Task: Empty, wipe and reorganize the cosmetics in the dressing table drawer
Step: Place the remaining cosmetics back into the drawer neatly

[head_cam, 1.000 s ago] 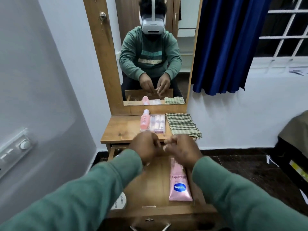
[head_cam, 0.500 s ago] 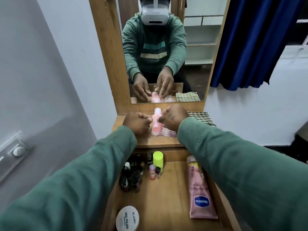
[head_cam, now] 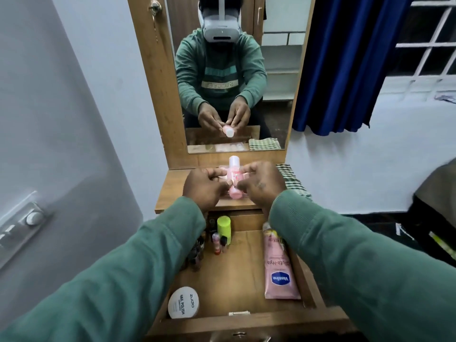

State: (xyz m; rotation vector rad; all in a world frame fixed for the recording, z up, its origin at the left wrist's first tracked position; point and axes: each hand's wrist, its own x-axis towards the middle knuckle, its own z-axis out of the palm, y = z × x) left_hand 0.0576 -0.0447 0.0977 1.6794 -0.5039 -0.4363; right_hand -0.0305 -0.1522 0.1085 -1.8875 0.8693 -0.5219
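Both hands hold a small pink bottle (head_cam: pixel 233 174) with a white cap above the dressing table top (head_cam: pixel 172 191). My left hand (head_cam: pixel 204 187) pinches it from the left and my right hand (head_cam: pixel 259 183) from the right. Below them the drawer (head_cam: pixel 237 275) stands open. In it lie a pink Vaseline tube (head_cam: pixel 278 267) along the right side, a round white nail polish tub (head_cam: pixel 183 302) at the front left, a lime-green capped bottle (head_cam: pixel 224 228) and several small dark bottles (head_cam: pixel 197 253) at the back left. A clear packet under the hands is mostly hidden.
A folded green checked cloth (head_cam: pixel 293 183) lies on the right of the table top. The mirror (head_cam: pixel 234 77) rises behind it. A grey wall with a switch plate (head_cam: pixel 22 225) stands left; a blue curtain (head_cam: pixel 345 62) hangs right.
Both hands rose from over the drawer to the table top and took hold of the pink bottle, lifting it off the top. The view came closer and tipped down.
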